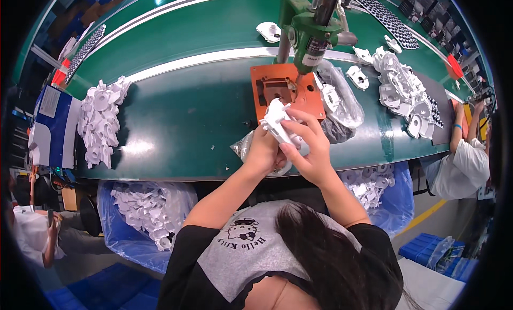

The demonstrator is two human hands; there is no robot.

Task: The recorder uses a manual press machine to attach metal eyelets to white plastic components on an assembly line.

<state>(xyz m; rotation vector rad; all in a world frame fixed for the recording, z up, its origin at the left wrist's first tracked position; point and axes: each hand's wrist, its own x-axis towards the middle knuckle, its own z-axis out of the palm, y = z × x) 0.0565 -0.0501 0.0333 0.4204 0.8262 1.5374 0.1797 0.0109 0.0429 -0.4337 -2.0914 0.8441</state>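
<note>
A white moulded plastic part [276,118] is held up between my two hands, just in front of an orange fixture block [260,73]. My left hand [261,152] is closed around its lower left side, with the fingertips partly hidden. From the right, my right hand [314,148] grips the same part, its fingers bent over the top and the thumb pressed to it. Above the block stands a green bench press [310,37], its spindle pointing down at the fixture. Beneath my hands a clear plastic bag [243,145] is partly covered.
Piles of white plastic parts lie on the bench at left [101,120] and right [398,91]. A plastic bag with parts [347,104] sits beside the fixture. Lined bins of parts [149,214] stand below the front edge. Another person [459,166] works at far right.
</note>
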